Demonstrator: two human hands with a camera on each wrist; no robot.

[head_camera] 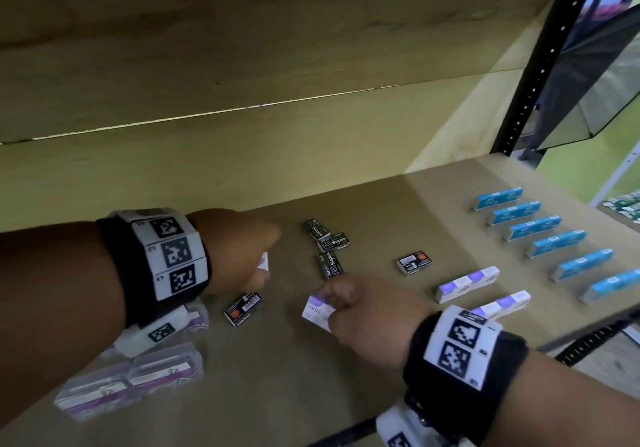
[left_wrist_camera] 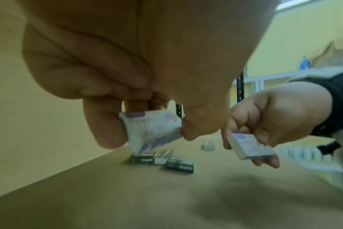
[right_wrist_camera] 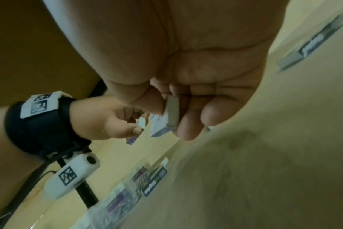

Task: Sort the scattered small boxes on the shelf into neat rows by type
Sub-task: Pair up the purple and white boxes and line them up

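Note:
My left hand (head_camera: 242,249) hovers over the shelf board and pinches a small white-and-purple box (left_wrist_camera: 149,128) between thumb and fingers. My right hand (head_camera: 360,311) grips another white-and-purple box (head_camera: 317,311), also seen as a pale box (right_wrist_camera: 171,114) in the right wrist view. Three black staple boxes (head_camera: 329,242) lie clustered between and beyond the hands. Two more black boxes lie apart, one (head_camera: 414,261) at right and one (head_camera: 242,310) near my left wrist. Two white-and-purple boxes (head_camera: 467,284) lie in a row at right.
A row of several blue boxes (head_camera: 540,235) runs along the shelf's right side. Clear plastic packs with purple labels (head_camera: 131,377) sit at the front left. A black perforated upright (head_camera: 533,66) stands at the right rear corner. The brown shelf board (head_camera: 277,377) is bare in front.

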